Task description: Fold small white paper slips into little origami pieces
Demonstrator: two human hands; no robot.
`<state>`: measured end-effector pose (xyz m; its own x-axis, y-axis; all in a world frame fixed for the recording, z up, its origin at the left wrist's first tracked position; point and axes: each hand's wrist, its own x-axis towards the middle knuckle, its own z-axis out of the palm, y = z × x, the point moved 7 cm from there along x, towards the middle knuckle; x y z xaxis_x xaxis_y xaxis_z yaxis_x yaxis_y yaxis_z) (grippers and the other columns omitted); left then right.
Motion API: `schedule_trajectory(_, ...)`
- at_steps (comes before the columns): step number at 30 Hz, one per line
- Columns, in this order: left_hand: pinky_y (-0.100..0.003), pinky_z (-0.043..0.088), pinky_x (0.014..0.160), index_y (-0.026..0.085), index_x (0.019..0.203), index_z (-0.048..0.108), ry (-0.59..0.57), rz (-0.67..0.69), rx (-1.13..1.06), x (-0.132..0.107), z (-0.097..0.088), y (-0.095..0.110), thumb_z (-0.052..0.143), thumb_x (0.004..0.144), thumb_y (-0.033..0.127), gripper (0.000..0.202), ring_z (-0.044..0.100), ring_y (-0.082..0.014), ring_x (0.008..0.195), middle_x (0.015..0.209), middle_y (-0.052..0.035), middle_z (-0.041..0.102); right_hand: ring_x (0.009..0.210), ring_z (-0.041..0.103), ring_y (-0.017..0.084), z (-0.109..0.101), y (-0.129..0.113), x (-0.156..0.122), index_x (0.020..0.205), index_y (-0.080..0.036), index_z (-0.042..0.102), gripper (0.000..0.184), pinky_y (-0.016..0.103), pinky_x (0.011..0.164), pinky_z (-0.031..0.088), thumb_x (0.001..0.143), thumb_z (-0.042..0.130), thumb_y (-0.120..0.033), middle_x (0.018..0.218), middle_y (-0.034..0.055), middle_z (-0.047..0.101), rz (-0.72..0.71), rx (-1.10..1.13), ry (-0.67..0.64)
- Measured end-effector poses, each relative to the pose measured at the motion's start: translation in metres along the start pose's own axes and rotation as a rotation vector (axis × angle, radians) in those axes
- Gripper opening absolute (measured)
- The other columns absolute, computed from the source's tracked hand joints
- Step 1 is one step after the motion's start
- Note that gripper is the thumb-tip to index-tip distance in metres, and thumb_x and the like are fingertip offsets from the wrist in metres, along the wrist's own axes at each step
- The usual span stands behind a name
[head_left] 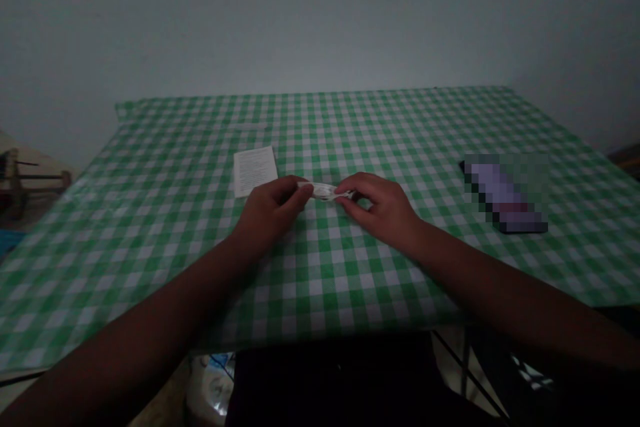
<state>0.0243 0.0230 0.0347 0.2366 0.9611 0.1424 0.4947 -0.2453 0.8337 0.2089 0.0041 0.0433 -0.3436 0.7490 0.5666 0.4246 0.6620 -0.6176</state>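
Observation:
My left hand (pixel 273 210) and my right hand (pixel 381 205) meet over the middle of a table covered with a green and white checked cloth (pixel 150 213). Between them they pinch a small, pale, elongated object (pixel 324 191), one hand at each end. Fingers of both hands are closed on it. The light is dim and I cannot make out what the object is. A white printed paper slip (pixel 255 170) lies flat on the cloth just left of and behind my left hand.
A dark flat rectangular item (pixel 503 197), blurred out, lies on the cloth to the right. A plain wall (pixel 320 20) stands behind the table. Wooden furniture (pixel 20 180) shows at the far left. The table's near edge runs just below my forearms.

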Motion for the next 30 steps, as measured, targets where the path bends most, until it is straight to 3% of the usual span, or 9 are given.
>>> schedule_trajectory(3, -0.03, 0.057, 0.073, 0.017, 0.103, 0.068, -0.016, 0.162, 0.011, 0.003, 0.0, 0.002, 0.069, 0.087, 0.045, 0.032, 0.067, -0.019, 0.088, 0.1, -0.0061, 0.07, 0.075, 0.066, 0.014, 0.002, 0.015, 0.0, 0.095, -0.021, 0.069, 0.007, 0.028, 0.067, 0.053, 0.091, 0.066, -0.024, 0.089, 0.0014, 0.071, 0.176, 0.141, -0.016)
schedule_trajectory(6, -0.033, 0.06, 0.078, 0.021, 0.121, 0.061, -0.029, 0.222, -0.046, 0.004, 0.003, -0.004, 0.074, 0.084, 0.038, 0.042, 0.069, -0.0203, 0.096, 0.113, -0.007, 0.068, 0.072, 0.063, 0.013, 0.01, 0.025, -0.002, 0.091, -0.02, 0.068, 0.007, 0.028, 0.065, 0.05, 0.091, 0.065, -0.026, 0.085, 0.0002, 0.069, 0.273, 0.29, -0.089)
schedule_trajectory(8, -0.034, 0.061, 0.08, 0.024, 0.13, 0.056, -0.052, 0.246, -0.073, 0.005, 0.006, -0.006, 0.075, 0.083, 0.034, 0.052, 0.069, -0.0207, 0.098, 0.115, -0.0065, 0.068, 0.071, 0.06, 0.013, 0.014, 0.027, -0.003, 0.089, -0.02, 0.067, 0.008, 0.028, 0.064, 0.048, 0.091, 0.064, -0.027, 0.082, -0.0005, 0.067, 0.294, 0.338, -0.131)
schedule_trajectory(12, -0.034, 0.061, 0.082, 0.024, 0.125, 0.057, -0.102, 0.279, -0.113, 0.003, 0.01, -0.004, 0.074, 0.085, 0.032, 0.044, 0.07, -0.0185, 0.094, 0.112, -0.0049, 0.068, 0.072, 0.057, 0.013, 0.016, 0.023, -0.003, 0.088, -0.02, 0.066, 0.009, 0.029, 0.064, 0.045, 0.092, 0.064, -0.028, 0.081, -0.001, 0.063, 0.26, 0.351, -0.193)
schedule_trajectory(16, -0.033, 0.06, 0.081, 0.026, 0.133, 0.051, -0.089, 0.276, -0.14, 0.001, 0.008, 0.0, 0.075, 0.084, 0.033, 0.055, 0.069, -0.018, 0.091, 0.105, -0.003, 0.067, 0.071, 0.055, 0.013, 0.015, 0.018, -0.001, 0.088, -0.02, 0.065, 0.01, 0.029, 0.064, 0.043, 0.094, 0.06, -0.027, 0.079, -0.0016, 0.06, 0.205, 0.332, -0.222)
schedule_trajectory(22, -0.026, 0.05, 0.066, 0.02, 0.1, 0.063, -0.095, 0.2, 0.043, 0.001, 0.004, 0.002, 0.071, 0.087, 0.035, 0.022, 0.06, -0.0121, 0.068, 0.078, 0.0024, 0.063, 0.073, 0.057, 0.014, 0.012, 0.02, -0.001, 0.096, -0.022, 0.065, 0.009, 0.031, 0.067, 0.046, 0.091, 0.065, -0.029, 0.085, -0.0002, 0.061, 0.202, 0.313, -0.207)
schedule_trajectory(30, -0.027, 0.045, 0.061, 0.018, 0.084, 0.066, -0.187, 0.121, 0.056, 0.003, 0.009, -0.002, 0.069, 0.085, 0.043, 0.025, 0.057, -0.0146, 0.069, 0.077, -0.0012, 0.065, 0.072, 0.056, 0.014, 0.008, 0.02, 0.002, 0.086, -0.021, 0.066, 0.01, 0.03, 0.067, 0.044, 0.091, 0.067, -0.03, 0.079, -0.0015, 0.061, 0.191, 0.274, -0.292)
